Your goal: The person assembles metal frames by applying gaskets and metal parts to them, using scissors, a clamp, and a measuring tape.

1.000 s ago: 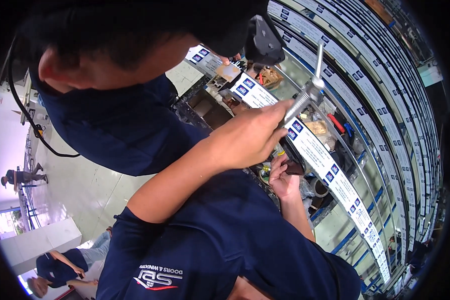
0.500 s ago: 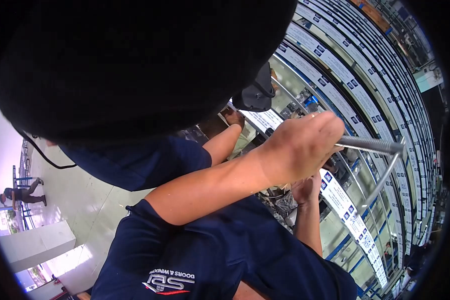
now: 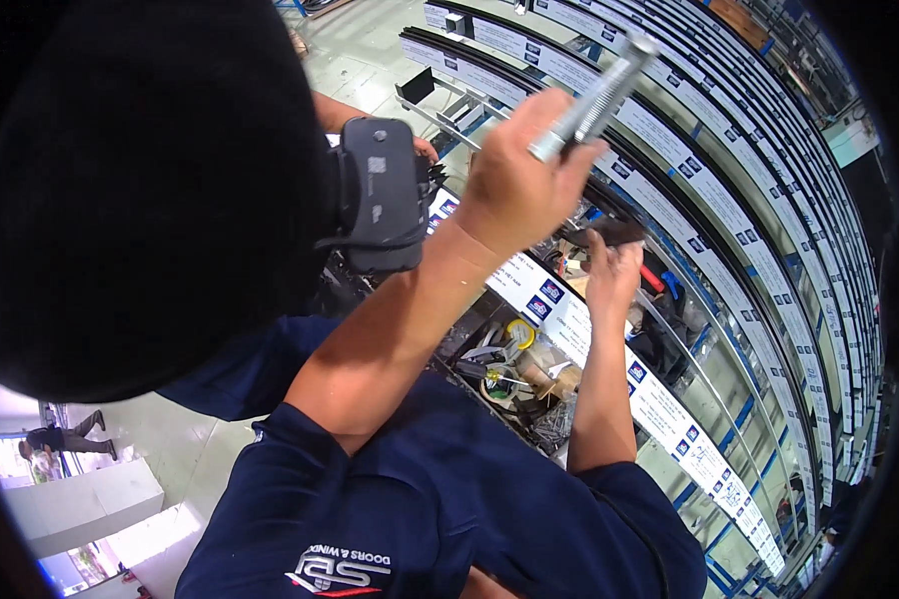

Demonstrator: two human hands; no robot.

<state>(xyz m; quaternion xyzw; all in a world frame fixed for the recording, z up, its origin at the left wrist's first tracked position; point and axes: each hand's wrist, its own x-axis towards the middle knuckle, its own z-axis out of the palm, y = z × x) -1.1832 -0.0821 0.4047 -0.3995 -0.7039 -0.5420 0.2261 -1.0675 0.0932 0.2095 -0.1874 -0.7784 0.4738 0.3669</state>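
Observation:
My left hand is raised and closed around a short ribbed silver metal bar, which points up and to the right. Lower and to the right, my right hand reaches forward over the workbench with its fingers curled on a small dark object. Both bare forearms come out of navy short sleeves. Below the hands, an open tray holds a yellow tape measure, several small tools and screws.
A head in a black cap fills the upper left, with a black camera unit beside it. Long white frame profiles with blue labels run across the bench on the right. Far off at lower left, a person walks across the floor.
My left hand has risen and turned the silver bar from pointing right to pointing up and right. The capped head has shifted left, uncovering the camera unit and the bench.

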